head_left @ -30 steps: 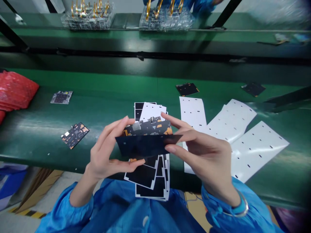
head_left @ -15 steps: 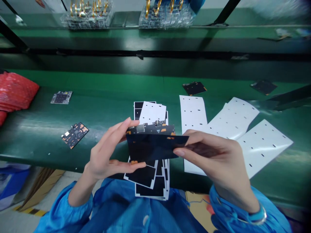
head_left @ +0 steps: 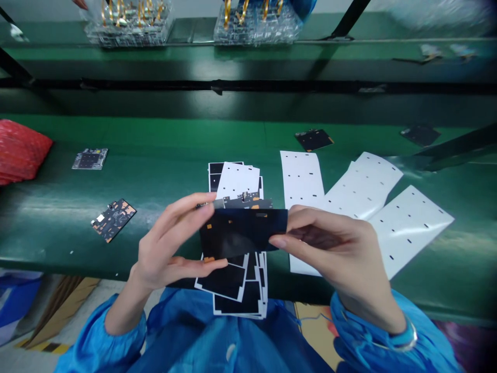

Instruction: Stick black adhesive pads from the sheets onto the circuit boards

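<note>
- Head view: the left hand (head_left: 159, 248) holds the circuit board (head_left: 254, 203) edgewise between fingers and thumb; probably light, stiff, fragile-faced, best gripped by its rims.
- Same view: the right hand (head_left: 337, 243) pinches the black sheet (head_left: 244, 233), left of its fingertips; seemingly thin, bendy, best taken at an end.

One circuit board (head_left: 254, 203) and one black sheet (head_left: 240, 235) are being held between one left hand (head_left: 157, 251) and one right hand (head_left: 344, 241). Two further boards (head_left: 114, 220) are being displayed at left, two dark boards (head_left: 313, 140) at rear right. At least four white sheets (head_left: 415, 223), one red bag (head_left: 23, 153) and two clear trays (head_left: 256, 27) are being shown. White-bordered sheets (head_left: 223, 280) are being overlapped beyond counting.
</note>
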Motion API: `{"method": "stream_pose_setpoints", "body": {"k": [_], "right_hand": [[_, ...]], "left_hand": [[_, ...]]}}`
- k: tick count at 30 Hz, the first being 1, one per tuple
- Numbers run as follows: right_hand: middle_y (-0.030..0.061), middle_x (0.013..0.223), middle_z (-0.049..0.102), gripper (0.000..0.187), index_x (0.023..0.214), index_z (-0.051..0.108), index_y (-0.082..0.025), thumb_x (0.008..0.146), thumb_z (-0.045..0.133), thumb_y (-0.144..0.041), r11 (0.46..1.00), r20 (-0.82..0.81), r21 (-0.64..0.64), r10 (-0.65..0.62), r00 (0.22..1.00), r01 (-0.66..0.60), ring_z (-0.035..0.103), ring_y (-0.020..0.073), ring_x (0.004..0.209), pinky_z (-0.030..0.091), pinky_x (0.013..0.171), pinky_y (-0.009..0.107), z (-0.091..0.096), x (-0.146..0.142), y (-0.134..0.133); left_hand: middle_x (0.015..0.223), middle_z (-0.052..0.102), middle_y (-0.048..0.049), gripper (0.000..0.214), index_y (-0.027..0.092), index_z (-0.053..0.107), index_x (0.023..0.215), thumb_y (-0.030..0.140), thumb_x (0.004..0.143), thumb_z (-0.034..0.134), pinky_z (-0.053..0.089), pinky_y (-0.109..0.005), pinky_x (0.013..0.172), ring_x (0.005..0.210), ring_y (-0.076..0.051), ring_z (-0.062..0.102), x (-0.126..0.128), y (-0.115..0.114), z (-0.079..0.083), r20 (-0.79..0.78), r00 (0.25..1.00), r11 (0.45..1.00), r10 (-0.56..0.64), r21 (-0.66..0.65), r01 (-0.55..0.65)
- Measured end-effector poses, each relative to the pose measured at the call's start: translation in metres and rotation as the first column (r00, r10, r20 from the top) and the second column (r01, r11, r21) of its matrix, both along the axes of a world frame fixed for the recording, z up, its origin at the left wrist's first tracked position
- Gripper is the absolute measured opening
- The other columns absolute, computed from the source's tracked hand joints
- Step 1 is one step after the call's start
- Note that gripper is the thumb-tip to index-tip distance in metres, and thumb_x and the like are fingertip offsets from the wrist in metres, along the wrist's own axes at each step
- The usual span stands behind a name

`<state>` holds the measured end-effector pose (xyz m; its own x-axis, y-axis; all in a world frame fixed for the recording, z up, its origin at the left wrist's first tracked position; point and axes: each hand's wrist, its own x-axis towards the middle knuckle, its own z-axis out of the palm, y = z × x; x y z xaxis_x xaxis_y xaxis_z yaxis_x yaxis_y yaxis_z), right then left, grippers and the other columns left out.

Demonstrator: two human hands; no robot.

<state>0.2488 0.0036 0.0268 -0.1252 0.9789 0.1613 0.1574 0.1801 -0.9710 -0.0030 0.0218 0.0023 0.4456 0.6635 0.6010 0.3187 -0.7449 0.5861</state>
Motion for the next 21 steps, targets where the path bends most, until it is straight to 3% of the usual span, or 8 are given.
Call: {"method": "stream_pose_setpoints", "body": {"k": [4, 9, 11, 12, 13, 15, 17, 21], "right_hand": [[-0.0003, 0.076, 0.073, 0.009, 0.083, 0.070, -0.023, 0.092, 0.067, -0.024, 0.947, 0.403, 0.314, -0.067, 0.913, -0.069, 0.066, 0.0120, 0.062, 0.051, 0.053, 0.023, -0.002, 0.004, 0.000], [0.0046, 0.057, 0.070, 0.056, 0.078, 0.075, -0.015, 0.103, 0.039, -0.050, 0.887, 0.798, 0.445, -0.331, 0.504, -0.122, 0.052, 0.0128, 0.032, 0.030, 0.031, 0.030, -0.024, 0.013, 0.005], [0.0126, 0.083, 0.079, 0.057, 0.098, 0.076, -0.011, 0.100, 0.041, -0.057, 0.914, 0.817, 0.374, -0.244, 0.523, -0.157, 0.071, 0.0207, 0.055, 0.051, 0.041, 0.031, -0.045, 0.007, 0.004], [0.0189, 0.108, 0.077, 0.061, 0.116, 0.072, -0.008, 0.096, 0.049, -0.060, 0.925, 0.817, 0.322, -0.165, 0.552, -0.201, 0.077, 0.0281, 0.084, 0.063, 0.061, 0.037, -0.058, 0.002, 0.003], [0.0244, 0.132, 0.066, 0.074, 0.134, 0.061, -0.004, 0.088, 0.059, -0.063, 0.921, 0.814, 0.284, -0.083, 0.575, -0.268, 0.068, 0.0366, 0.117, 0.063, 0.087, 0.047, -0.071, -0.004, 0.002], [0.0275, 0.158, 0.036, 0.106, 0.153, 0.038, -0.004, 0.073, 0.076, -0.063, 0.913, 0.815, 0.204, 0.042, 0.578, -0.354, 0.031, 0.0441, 0.149, 0.042, 0.114, 0.062, -0.096, -0.015, -0.002], [0.0226, 0.162, 0.032, 0.108, 0.160, 0.023, -0.013, 0.076, 0.079, -0.053, 0.913, 0.781, 0.165, 0.109, 0.615, -0.373, 0.022, 0.0387, 0.153, 0.033, 0.120, 0.063, -0.113, -0.019, -0.002], [0.0100, 0.151, 0.054, 0.081, 0.160, 0.019, -0.031, 0.093, 0.065, -0.028, 0.948, 0.633, 0.176, 0.097, 0.768, -0.265, 0.046, 0.0253, 0.143, 0.034, 0.122, 0.055, -0.116, -0.007, 0.010]], "left_hand": [[0.148, 0.049, -0.0081, 0.044, 0.028, 0.068, 0.125, 0.019, 0.083, 0.078, 0.063, -0.039, 0.099, 0.123, -0.025, 0.064, -0.005, 0.002, 0.009, -0.197, 0.980, 0.995, -0.043, 0.081, 0.060], [0.145, 0.052, -0.0064, 0.021, 0.028, 0.074, 0.109, 0.029, 0.087, 0.073, 0.058, -0.043, 0.105, 0.127, -0.026, 0.061, -0.002, 0.050, 0.003, -0.279, 0.947, 0.988, -0.156, -0.040, 0.151], [0.148, 0.048, -0.0071, 0.028, 0.028, 0.072, 0.114, 0.034, 0.087, 0.074, 0.049, -0.049, 0.114, 0.137, -0.030, 0.052, 0.012, 0.091, -0.005, -0.270, 0.959, 0.995, -0.086, -0.074, 0.069], [0.154, 0.042, -0.0086, 0.040, 0.028, 0.068, 0.124, 0.035, 0.085, 0.075, 0.040, -0.053, 0.120, 0.146, -0.034, 0.041, 0.020, 0.112, -0.009, -0.293, 0.956, 0.995, -0.021, -0.103, -0.010], [0.161, 0.032, -0.0115, 0.060, 0.026, 0.059, 0.136, 0.037, 0.080, 0.080, 0.036, -0.056, 0.121, 0.151, -0.039, 0.030, 0.028, 0.130, -0.013, -0.345, 0.938, 0.985, 0.031, -0.148, -0.087], [0.167, 0.014, -0.0165, 0.078, 0.022, 0.044, 0.149, 0.036, 0.080, 0.079, 0.034, -0.057, 0.121, 0.154, -0.044, 0.020, 0.038, 0.153, -0.017, -0.489, 0.866, 0.935, 0.101, -0.250, -0.250], [0.164, 0.021, -0.0205, 0.069, 0.016, 0.045, 0.148, 0.036, 0.087, 0.072, 0.036, -0.056, 0.118, 0.151, -0.043, 0.028, 0.038, 0.151, -0.016, -0.601, 0.794, 0.894, 0.091, -0.302, -0.330], [0.116, 0.064, -0.0119, 0.037, 0.015, 0.068, 0.108, 0.049, 0.095, 0.057, 0.052, -0.046, 0.097, 0.105, -0.028, 0.065, 0.012, 0.091, -0.011, -0.567, 0.824, 0.845, -0.008, -0.444, -0.298]]}}
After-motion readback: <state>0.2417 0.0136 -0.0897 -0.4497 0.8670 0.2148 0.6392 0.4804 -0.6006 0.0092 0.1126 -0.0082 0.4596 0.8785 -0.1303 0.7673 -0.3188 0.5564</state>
